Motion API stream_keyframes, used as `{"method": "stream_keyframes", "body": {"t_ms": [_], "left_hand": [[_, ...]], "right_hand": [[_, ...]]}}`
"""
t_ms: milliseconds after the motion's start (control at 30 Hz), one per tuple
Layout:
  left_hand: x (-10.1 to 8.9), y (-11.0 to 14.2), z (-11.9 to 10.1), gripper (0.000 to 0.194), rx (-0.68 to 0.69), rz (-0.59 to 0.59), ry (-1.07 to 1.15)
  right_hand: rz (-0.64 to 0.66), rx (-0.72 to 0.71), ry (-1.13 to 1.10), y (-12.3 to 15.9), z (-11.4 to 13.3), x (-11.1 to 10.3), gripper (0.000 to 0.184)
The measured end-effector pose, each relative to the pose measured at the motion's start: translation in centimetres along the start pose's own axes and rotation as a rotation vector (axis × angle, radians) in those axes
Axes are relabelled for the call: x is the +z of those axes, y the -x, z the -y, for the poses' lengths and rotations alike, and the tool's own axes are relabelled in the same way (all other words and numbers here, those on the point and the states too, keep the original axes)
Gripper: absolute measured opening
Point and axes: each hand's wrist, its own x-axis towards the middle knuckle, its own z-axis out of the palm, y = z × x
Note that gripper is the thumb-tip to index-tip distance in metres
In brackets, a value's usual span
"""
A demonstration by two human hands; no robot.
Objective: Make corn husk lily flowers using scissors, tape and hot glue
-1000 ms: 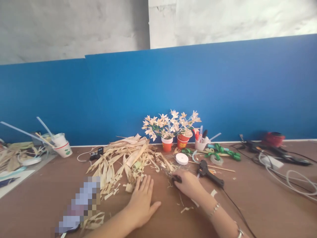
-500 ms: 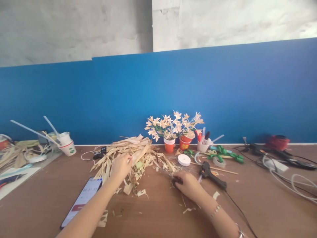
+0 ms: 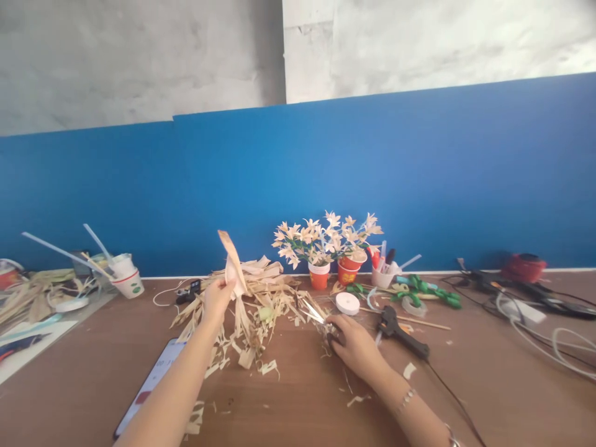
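My left hand [image 3: 218, 300] is closed on a long, pale strip of dried corn husk [image 3: 234, 268], held raised over the pile with its browned tip pointing up. Below it lies a loose heap of dried husks [image 3: 272, 304] and shredded scraps. My right hand [image 3: 356, 346] rests low over the table, its fingers wrapped round the dark handles of a pair of scissors [image 3: 315, 314]. The bright blades point left toward the heap and look slightly apart. A white roll of tape [image 3: 347, 303] sits just beyond that hand.
Two red cups [image 3: 319, 277] hold husk flowers [image 3: 326, 236] by the blue partition [image 3: 223, 186]. A black glue gun [image 3: 403, 334] with its cord lies right of my hand. A phone [image 3: 151, 385] lies under my left forearm. White cups [image 3: 128, 282] stand left; cables [image 3: 554, 341] lie right.
My left hand has lifted a husk strip from the heap, moving slightly left and tilting it upright. In my right hand, the scissors' blades now show plainly, pointing at the heap.
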Motion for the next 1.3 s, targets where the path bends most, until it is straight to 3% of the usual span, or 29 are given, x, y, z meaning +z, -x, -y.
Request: {"method": "stream_keyframes", "body": {"t_ms": [200,267,367,467,533,600,733,800,1000,1167,1300], "left_hand": [[0.9,1.9,-0.7,0.029,-0.108,-0.2,0.406],[1.9,3.4,-1.5,0.029,-0.11,-0.153,0.493],[4.0,6.6,-2.6,0.035,-0.196,0.073,0.766],[6.1,10.0,-2.7,0.033,-0.307,0.154,0.881],[7.0,11.5,-2.4,0.032,-0.353,0.155,0.864],[7.3,12.3,-1.8,0.033,-0.334,0.177,0.856],[7.0,12.7,-1.0,0.039,-0.266,0.257,0.86],[6.9,12.6,-0.9,0.041,-0.234,0.321,0.872],[6.8,13.2,-1.5,0.043,-0.337,0.499,1.005],[6.5,14.2,-1.7,0.049,-0.374,0.884,0.999],[6.7,14.3,-1.3,0.045,-0.362,0.992,0.953]], "right_hand": [[-0.056,0.027,-0.182,-0.1,0.1,0.6,0.028],[-0.038,0.034,-0.298,-0.2,0.6,0.8,0.026],[0.069,0.118,-0.536,-0.6,2.1,1.4,0.031],[0.183,0.163,-0.73,-1.2,3.8,2.3,0.034],[0.19,0.158,-0.786,-1.7,4.5,2.9,0.032],[0.083,0.171,-0.773,-2.2,4.4,3.3,0.03],[-0.255,0.175,-0.674,-2.4,2.7,3.2,0.03],[-0.288,0.219,-0.704,-2.2,1.8,3.1,0.034],[-0.012,0.351,-1.061,-1.5,1.8,2.5,0.045],[0.178,0.241,-1.282,-0.8,2.5,1.6,0.043],[0.256,0.173,-1.276,-0.6,2.7,1.2,0.04]]}}
